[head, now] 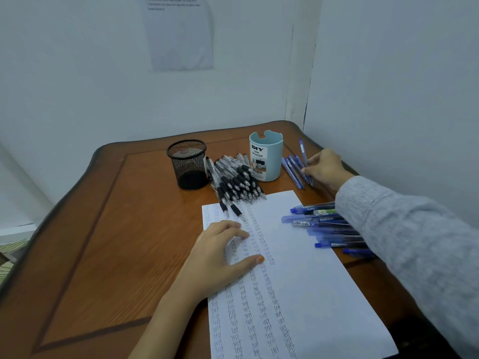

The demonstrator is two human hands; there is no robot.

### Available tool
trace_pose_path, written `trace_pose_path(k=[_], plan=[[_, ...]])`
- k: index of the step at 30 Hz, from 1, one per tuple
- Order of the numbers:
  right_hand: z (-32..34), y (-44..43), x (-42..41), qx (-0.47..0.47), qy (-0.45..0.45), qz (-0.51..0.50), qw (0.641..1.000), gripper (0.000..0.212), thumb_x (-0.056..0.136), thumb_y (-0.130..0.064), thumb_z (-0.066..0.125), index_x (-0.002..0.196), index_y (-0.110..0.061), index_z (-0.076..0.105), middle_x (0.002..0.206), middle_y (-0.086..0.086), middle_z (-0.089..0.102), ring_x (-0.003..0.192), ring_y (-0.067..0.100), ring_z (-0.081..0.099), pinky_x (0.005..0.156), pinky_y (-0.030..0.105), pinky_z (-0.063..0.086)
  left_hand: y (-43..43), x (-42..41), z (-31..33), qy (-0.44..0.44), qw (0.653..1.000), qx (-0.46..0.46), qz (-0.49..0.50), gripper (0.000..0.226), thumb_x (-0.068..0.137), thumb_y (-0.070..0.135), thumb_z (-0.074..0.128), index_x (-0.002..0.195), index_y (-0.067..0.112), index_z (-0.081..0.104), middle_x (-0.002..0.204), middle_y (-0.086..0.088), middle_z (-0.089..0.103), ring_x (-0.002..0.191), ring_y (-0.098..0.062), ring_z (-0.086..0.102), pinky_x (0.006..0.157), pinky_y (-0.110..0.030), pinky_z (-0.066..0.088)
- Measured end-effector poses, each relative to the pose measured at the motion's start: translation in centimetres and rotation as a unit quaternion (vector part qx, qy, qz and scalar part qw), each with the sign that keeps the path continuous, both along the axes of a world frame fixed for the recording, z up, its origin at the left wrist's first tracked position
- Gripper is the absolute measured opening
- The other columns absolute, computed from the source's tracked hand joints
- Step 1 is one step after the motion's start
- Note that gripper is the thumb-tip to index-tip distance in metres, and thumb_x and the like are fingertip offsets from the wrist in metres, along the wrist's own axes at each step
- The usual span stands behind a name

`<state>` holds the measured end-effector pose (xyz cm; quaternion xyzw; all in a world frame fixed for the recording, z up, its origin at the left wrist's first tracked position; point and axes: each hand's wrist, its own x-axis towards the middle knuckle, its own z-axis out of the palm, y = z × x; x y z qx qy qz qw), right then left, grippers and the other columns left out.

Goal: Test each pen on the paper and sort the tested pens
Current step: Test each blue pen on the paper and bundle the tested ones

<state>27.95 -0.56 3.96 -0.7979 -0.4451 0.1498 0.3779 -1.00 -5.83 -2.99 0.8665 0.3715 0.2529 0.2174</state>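
A white sheet of paper [298, 268] covered in columns of the written word "test" lies on the wooden table [103, 229]. My left hand [220, 252] presses flat on the paper's left side, fingers straight. My right hand [325, 168] reaches far right, fingers pinching a blue pen [303, 154] above a small row of blue pens [294, 172] beside the light blue organizer cup [267, 156]. A pile of black-grip pens [236, 182] lies between that cup and the black mesh cup [188, 164]. Another heap of blue pens [324, 224] sits at the paper's right edge, partly under my sleeve.
Walls close in behind and to the right of the table. A printed sheet [178, 32] is stuck to the back wall. The table's left half shows bare wood. Both cups look empty from this angle.
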Motion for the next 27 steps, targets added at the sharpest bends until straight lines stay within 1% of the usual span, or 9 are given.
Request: trace_pose_path(k=[6, 10, 12, 15, 17, 19, 22, 25, 27], plan=[[-1.1, 0.3, 0.2, -0.006, 0.007, 0.002, 1.0, 0.034, 0.087, -0.011, 0.067, 0.117, 0.004, 0.064, 0.118, 0.019, 0.063, 0.105, 0.03, 0.059, 0.084, 0.03, 0.044, 0.1, -0.1, -0.1, -0.001, 1.0, -0.004, -0.003, 0.064, 0.068, 0.081, 0.052, 0.115, 0.04, 0.059, 0.124, 0.033, 0.042, 0.121, 0.013, 0.033, 0.099, -0.015, 0.026], [-0.8, -0.5, 1.1, 0.005, 0.033, 0.018, 0.999, 0.03, 0.088, -0.011, 0.067, 0.116, -0.002, 0.064, 0.119, 0.015, 0.063, 0.105, 0.027, 0.059, 0.095, 0.038, 0.05, 0.2, -0.1, -0.2, -0.006, 1.0, -0.008, -0.002, 0.063, 0.067, 0.08, 0.053, 0.115, 0.04, 0.06, 0.125, 0.032, 0.043, 0.121, 0.011, 0.035, 0.101, -0.02, 0.031], [-0.6, -1.1, 1.6, 0.005, 0.041, 0.035, 0.999, 0.024, 0.088, -0.01, 0.067, 0.111, -0.006, 0.066, 0.117, 0.014, 0.063, 0.098, 0.024, 0.058, 0.092, 0.039, 0.05, 0.1, -0.1, -0.2, -0.01, 1.0, -0.011, -0.001, 0.062, 0.067, 0.081, 0.054, 0.114, 0.04, 0.06, 0.126, 0.03, 0.045, 0.122, 0.01, 0.037, 0.102, -0.022, 0.033], [-0.1, -2.7, 1.9, -0.019, 0.02, 0.095, 0.995, 0.015, 0.086, -0.009, 0.068, 0.1, -0.011, 0.072, 0.105, 0.008, 0.066, 0.087, 0.018, 0.058, 0.078, 0.029, 0.053, 0.0, -0.1, 0.0, -0.009, 1.0, -0.011, 0.0, 0.063, 0.066, 0.081, 0.054, 0.112, 0.039, 0.06, 0.125, 0.028, 0.046, 0.12, 0.009, 0.038, 0.102, -0.022, 0.034], [0.2, -4.0, 1.6, -0.038, -0.005, 0.165, 0.986, 0.014, 0.085, -0.012, 0.069, 0.099, -0.013, 0.074, 0.095, 0.001, 0.067, 0.082, 0.01, 0.057, 0.067, 0.018, 0.046, -0.1, -0.1, 0.2, -0.006, 1.0, -0.013, -0.001, 0.065, 0.065, 0.081, 0.053, 0.113, 0.037, 0.061, 0.125, 0.027, 0.047, 0.12, 0.009, 0.039, 0.101, -0.021, 0.034], [0.3, -5.2, 1.4, -0.061, -0.028, 0.226, 0.972, 0.015, 0.084, -0.016, 0.071, 0.099, -0.015, 0.075, 0.091, -0.003, 0.069, 0.084, 0.009, 0.059, 0.068, 0.016, 0.044, -0.2, 0.0, 0.3, -0.003, 1.0, -0.014, 0.0, 0.068, 0.064, 0.082, 0.052, 0.113, 0.035, 0.062, 0.126, 0.024, 0.048, 0.12, 0.007, 0.039, 0.1, -0.02, 0.033], [0.1, -6.2, 1.5, -0.118, -0.069, 0.275, 0.952, 0.019, 0.085, -0.018, 0.07, 0.103, -0.017, 0.075, 0.094, -0.005, 0.069, 0.086, 0.01, 0.062, 0.071, 0.014, 0.045, -0.2, 0.0, 0.4, -0.003, 1.0, -0.017, 0.006, 0.068, 0.064, 0.08, 0.054, 0.112, 0.034, 0.063, 0.125, 0.022, 0.05, 0.119, 0.006, 0.04, 0.101, -0.021, 0.034], [-0.5, -6.4, 1.4, -0.143, -0.087, 0.281, 0.945, 0.023, 0.086, -0.016, 0.068, 0.109, -0.013, 0.072, 0.097, -0.004, 0.068, 0.086, 0.011, 0.062, 0.072, 0.016, 0.048, -0.3, 0.0, 0.4, 0.004, 1.0, -0.019, 0.007, 0.061, 0.069, 0.075, 0.061, 0.112, 0.033, 0.063, 0.126, 0.02, 0.051, 0.119, 0.004, 0.041, 0.101, -0.023, 0.035], [-0.8, -6.4, 1.3, -0.137, -0.093, 0.272, 0.948, 0.019, 0.087, -0.016, 0.067, 0.105, -0.013, 0.073, 0.096, -0.003, 0.067, 0.088, 0.013, 0.062, 0.074, 0.018, 0.049, -0.3, 0.0, 0.5, 0.004, 1.0, -0.02, 0.009, 0.056, 0.07, 0.07, 0.064, 0.112, 0.032, 0.064, 0.125, 0.019, 0.052, 0.118, 0.003, 0.042, 0.101, -0.024, 0.036]])
